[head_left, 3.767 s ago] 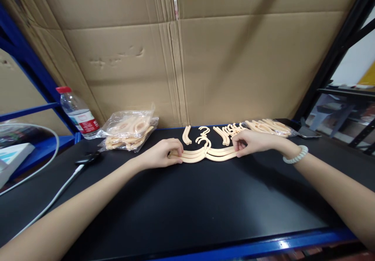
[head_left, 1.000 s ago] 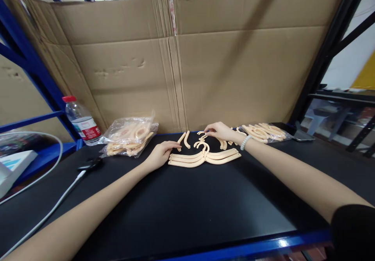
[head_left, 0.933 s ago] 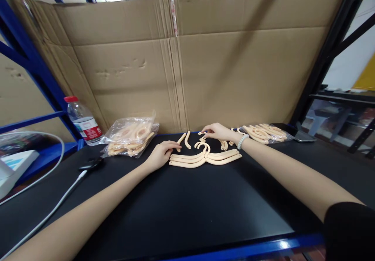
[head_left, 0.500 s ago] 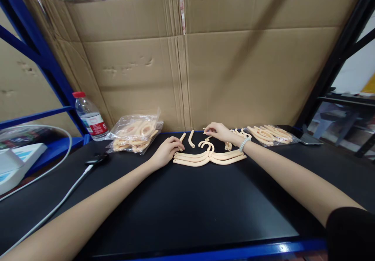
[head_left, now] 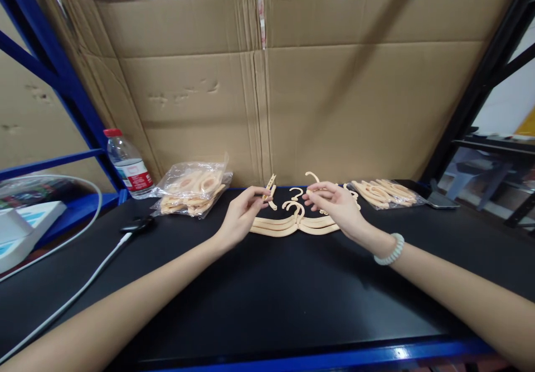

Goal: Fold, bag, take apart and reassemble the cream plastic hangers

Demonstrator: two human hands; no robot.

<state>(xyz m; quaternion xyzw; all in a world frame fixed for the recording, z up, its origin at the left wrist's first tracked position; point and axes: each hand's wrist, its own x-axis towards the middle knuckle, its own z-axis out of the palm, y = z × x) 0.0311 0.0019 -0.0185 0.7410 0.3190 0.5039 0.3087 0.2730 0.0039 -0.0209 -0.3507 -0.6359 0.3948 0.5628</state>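
Observation:
My left hand pinches a beige hanger arm, which stands tilted up from the fingers. Between the fingertips of my right hand is a beige hanger hook, its curve pointing up. Below and between the hands, several assembled beige hangers lie nested on the black table. Another loose hook rests just behind them, and a loose hanger arm lies behind the piece in my left hand. More beige parts are partly hidden behind my right hand.
Clear bags of beige parts lie at the left and right. A water bottle stands at the back left. A black device with a white cable, a power strip and a phone are at the sides. Cardboard walls the back.
My left hand has lifted a hanger arm off the table. My right hand has picked up a hook and come back toward me, now in front of the right part of the hangers.

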